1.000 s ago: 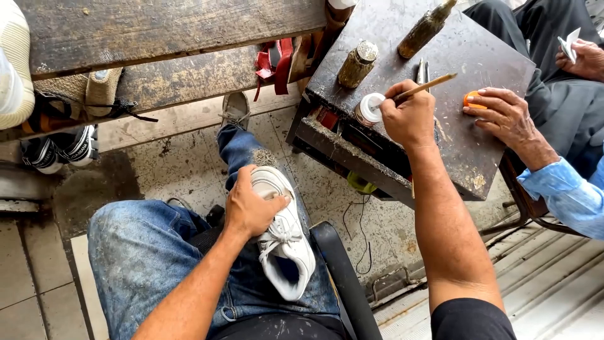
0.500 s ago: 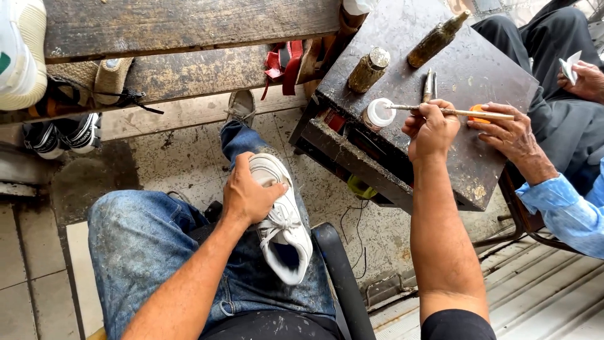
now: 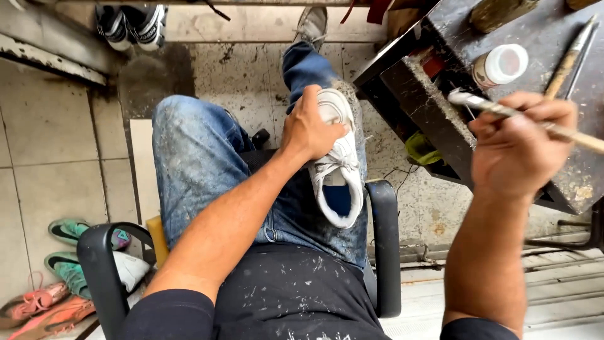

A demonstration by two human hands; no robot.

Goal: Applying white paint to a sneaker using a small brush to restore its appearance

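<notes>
1. The left hand (image 3: 309, 129) clasps the toe of a white sneaker (image 3: 336, 170) resting on the right thigh, fingers wrapped over its far side.
2. The right hand (image 3: 519, 148) is clenched around a thin brush (image 3: 569, 134), its tip pointing left.
3. The brush hangs over the dark counter (image 3: 566, 182) edge, near a white-capped jar (image 3: 500, 66).
4. Chair armrests (image 3: 384, 245) flank the lap.

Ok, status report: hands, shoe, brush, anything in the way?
Left hand gripping white sneaker on the lap. Right hand holding brush, white-tipped, raised by the dark worktable. Open white jar on the table. Nothing between brush and sneaker.
</notes>
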